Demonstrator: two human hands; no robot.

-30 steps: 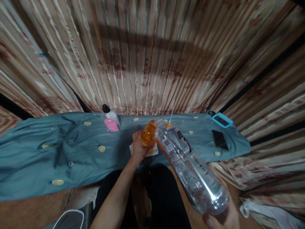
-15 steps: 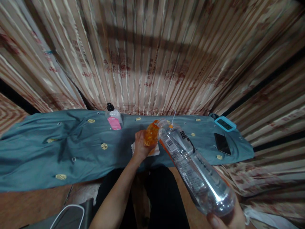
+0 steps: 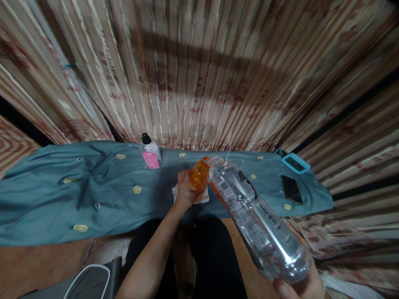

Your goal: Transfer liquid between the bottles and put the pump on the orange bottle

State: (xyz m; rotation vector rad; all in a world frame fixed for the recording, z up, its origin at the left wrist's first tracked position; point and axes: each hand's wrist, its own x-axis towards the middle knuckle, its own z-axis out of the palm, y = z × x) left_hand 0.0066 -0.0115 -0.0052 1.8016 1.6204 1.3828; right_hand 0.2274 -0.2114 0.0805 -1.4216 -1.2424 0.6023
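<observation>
Little has shifted over the past second: the view has drifted slightly, so the large clear plastic bottle [image 3: 255, 218] sits a touch lower and further right in the picture, its tilt unchanged. It slopes down and away from the person, neck pressed against the mouth of a small orange container [image 3: 199, 176], with what looks like water inside it. The right hand [image 3: 299, 286], at the bottom edge of the view, cups the bottle's base; only a thumb and part of the palm show, closed against the plastic. The left hand [image 3: 184, 192] wraps its fingers around the orange container, holding it upright on a white tissue [image 3: 203, 197] that lies on the teal patterned cloth [image 3: 93, 195].

Judged from the pose, pouring cleanly calls for keeping the two mouths aligned, raising the base slowly, and keeping the small container firmly braced, since a sudden surge could overflow onto the tissue and cloth.

Further out, a small clear bottle with a black cap and pink label [image 3: 150, 155] stands near the back edge of the cloth, well apart from the hands. Toward the right end lie a dark phone [image 3: 291, 189] and, just beyond it, a blue-framed device [image 3: 295, 162]. Striped floral curtains [image 3: 199, 83] hang behind.
</observation>
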